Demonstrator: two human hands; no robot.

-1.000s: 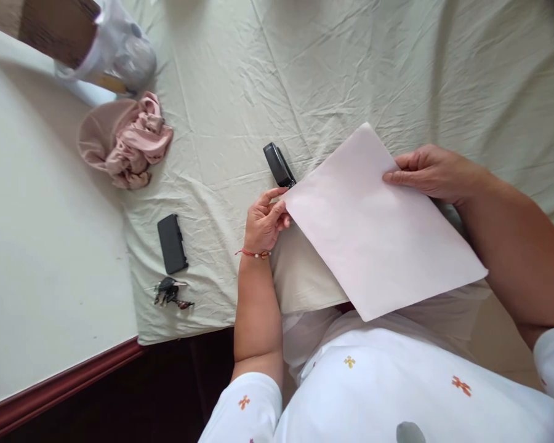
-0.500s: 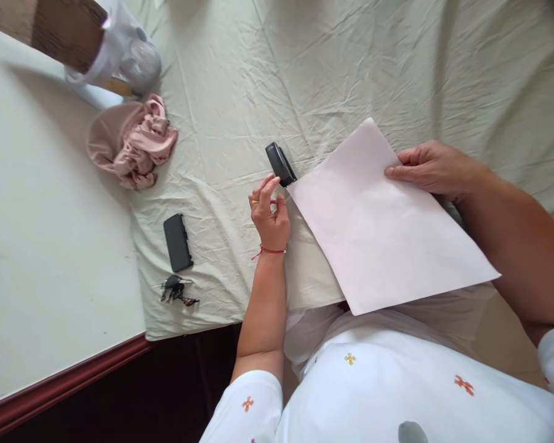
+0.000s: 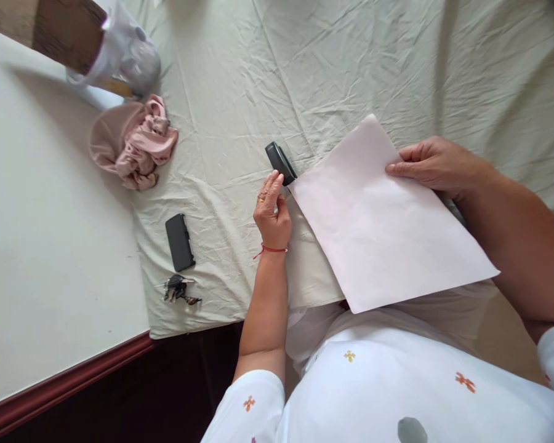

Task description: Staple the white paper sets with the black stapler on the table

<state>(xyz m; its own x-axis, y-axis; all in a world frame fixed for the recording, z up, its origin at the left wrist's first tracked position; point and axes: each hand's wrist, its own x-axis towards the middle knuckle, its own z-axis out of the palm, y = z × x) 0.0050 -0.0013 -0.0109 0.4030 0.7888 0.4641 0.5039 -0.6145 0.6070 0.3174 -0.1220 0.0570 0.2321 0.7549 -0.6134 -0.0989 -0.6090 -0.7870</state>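
A white sheet of paper lies tilted over a pale pillow on my lap. My right hand pinches its far right edge. A black stapler rests on the bed sheet, partly tucked under the paper's left corner. My left hand hovers just below the stapler, off the paper, holding nothing, its fingertips almost touching the stapler's near end. A red string bracelet circles that wrist.
A black phone and a bunch of keys lie near the bed's edge at left. A crumpled pink cloth sits farther back, beside a plastic bag. The wrinkled cream sheet stretches beyond.
My left hand let go of the paper's left corner and moved up toward the stapler. The paper and my right hand shifted slightly upward.
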